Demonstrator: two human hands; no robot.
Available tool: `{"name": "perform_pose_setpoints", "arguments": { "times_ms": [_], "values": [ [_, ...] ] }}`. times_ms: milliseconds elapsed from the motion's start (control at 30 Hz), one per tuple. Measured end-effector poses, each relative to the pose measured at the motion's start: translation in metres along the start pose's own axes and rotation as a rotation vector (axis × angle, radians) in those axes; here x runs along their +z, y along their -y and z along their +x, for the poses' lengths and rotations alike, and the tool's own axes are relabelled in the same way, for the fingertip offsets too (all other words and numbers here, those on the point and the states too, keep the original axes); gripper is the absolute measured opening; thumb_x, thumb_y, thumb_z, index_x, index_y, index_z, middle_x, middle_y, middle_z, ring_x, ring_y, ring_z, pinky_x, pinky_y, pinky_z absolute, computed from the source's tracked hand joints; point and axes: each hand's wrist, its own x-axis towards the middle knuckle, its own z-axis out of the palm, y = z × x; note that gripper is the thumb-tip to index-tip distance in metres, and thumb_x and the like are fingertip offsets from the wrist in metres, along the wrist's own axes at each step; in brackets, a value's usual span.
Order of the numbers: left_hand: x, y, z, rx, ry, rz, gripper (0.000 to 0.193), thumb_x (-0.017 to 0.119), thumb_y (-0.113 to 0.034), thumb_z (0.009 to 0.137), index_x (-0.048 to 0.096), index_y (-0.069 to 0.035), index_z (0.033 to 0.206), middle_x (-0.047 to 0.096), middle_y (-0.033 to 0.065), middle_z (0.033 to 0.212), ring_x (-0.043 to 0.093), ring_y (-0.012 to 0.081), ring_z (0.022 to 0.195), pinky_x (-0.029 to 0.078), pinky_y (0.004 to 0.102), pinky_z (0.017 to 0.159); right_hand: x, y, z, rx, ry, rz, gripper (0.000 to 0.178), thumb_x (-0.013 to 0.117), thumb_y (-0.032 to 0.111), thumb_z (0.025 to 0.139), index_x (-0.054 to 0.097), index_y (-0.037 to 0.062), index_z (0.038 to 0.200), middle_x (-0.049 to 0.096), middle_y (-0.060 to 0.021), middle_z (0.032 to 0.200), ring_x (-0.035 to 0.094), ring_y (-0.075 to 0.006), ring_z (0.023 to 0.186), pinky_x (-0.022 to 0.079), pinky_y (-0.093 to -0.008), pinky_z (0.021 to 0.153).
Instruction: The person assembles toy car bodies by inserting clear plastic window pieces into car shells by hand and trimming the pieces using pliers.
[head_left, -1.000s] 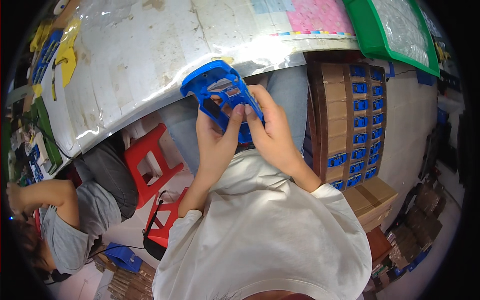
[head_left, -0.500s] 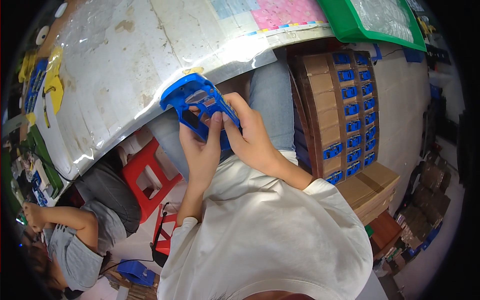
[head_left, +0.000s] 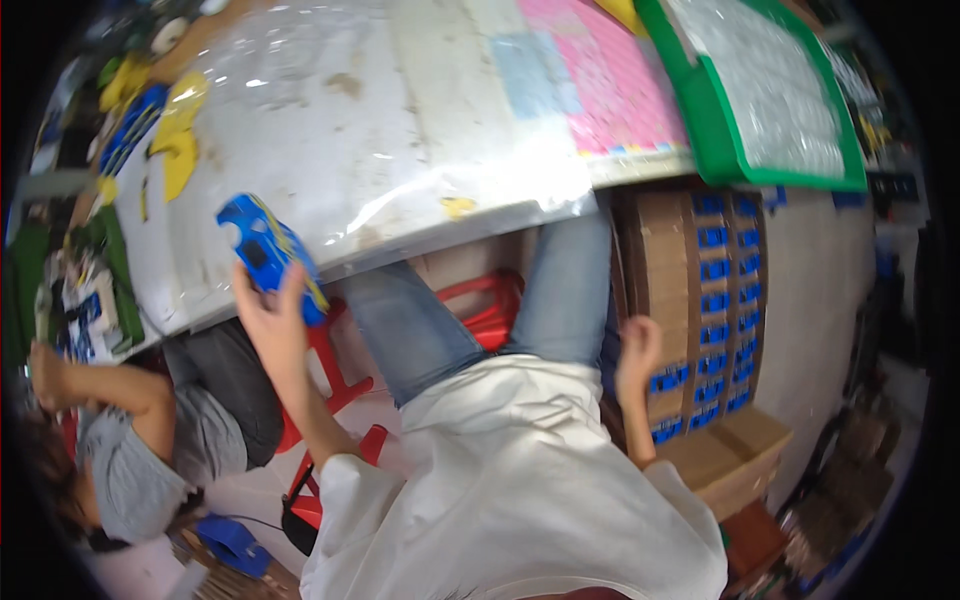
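Note:
My left hand grips the lower end of a blue plastic toy car body shell with yellow markings. The shell is tilted above the near edge of the worktable, left of my legs. Thumb and fingers sit on opposite sides of it. My right hand is away from the shell, beside my right thigh and left of a cardboard carton with several small blue toy car bodies in its compartments. Motion smears the right fingers; I see nothing held in them.
A white worktable spans the front. On its right stands a green tray of clear plastic pieces. Yellow pieces lie at the left. Red stools are below the table; a person in a grey shirt sits at left.
My right hand has let go of the blue car shell and moved right, toward the carton. My left hand has carried the shell left. The view has shifted too.

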Motion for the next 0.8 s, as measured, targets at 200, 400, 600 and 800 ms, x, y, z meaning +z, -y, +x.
{"name": "perform_pose_setpoints", "arguments": {
  "times_ms": [200, 400, 600, 800],
  "values": [
    [-0.134, 0.054, 0.128, 0.254, -0.412, 0.773, 0.052, 0.067, -0.027, 0.071, 0.049, 0.012, 0.099, 0.057, 0.0221, 0.088, 0.056, 0.033, 0.076, 0.044, 0.0362, 0.073, -0.153, -0.238, 0.007, 0.475, -0.687, -1.039, 0.052, 0.059, 0.031, 0.076, 0.047, -0.0064, 0.11, 0.052, -0.0239, 0.109, 0.05, -0.038, 0.103, 0.039, -0.0438, 0.09],
    [-0.114, 0.035, 0.145, 0.407, -0.699, 1.354, 0.056, 0.059, -0.034, 0.074, 0.047, 0.008, 0.109, 0.055, 0.0257, 0.099, 0.052, 0.0388, 0.092, 0.041, 0.0448, 0.08, -0.14, -0.235, 0.007, 0.439, -0.393, -1.356, 0.055, 0.061, 0.038, 0.072, 0.051, -0.0018, 0.108, 0.053, -0.0232, 0.11, 0.052, -0.0357, 0.102, 0.04, -0.0415, 0.089],
    [0.01, -0.027, 0.151, 1.048, -0.122, 0.727, 0.03, 0.056, -0.008, 0.073, 0.056, -0.003, 0.102, 0.057, 0.015, 0.1, 0.05, 0.0315, 0.094, 0.038, 0.0397, 0.082, -0.154, -0.253, 0.021, 0.547, -0.454, -1.024, 0.056, 0.063, 0.043, 0.071, 0.05, 0.0005, 0.105, 0.058, -0.0215, 0.097, 0.056, -0.0354, 0.093, 0.043, -0.0403, 0.083],
    [0.039, -0.018, 0.201, 1.029, -0.028, 0.805, 0.02, 0.056, -0.006, 0.071, 0.059, -0.005, 0.091, 0.059, 0.0106, 0.087, 0.052, 0.0285, 0.084, 0.04, 0.0371, 0.075, -0.174, -0.266, 0.017, 0.486, -0.694, -0.796, 0.053, 0.067, 0.039, 0.072, 0.047, -0.0017, 0.099, 0.057, -0.0218, 0.087, 0.055, -0.0386, 0.082, 0.043, -0.0434, 0.076]
  ]
}}
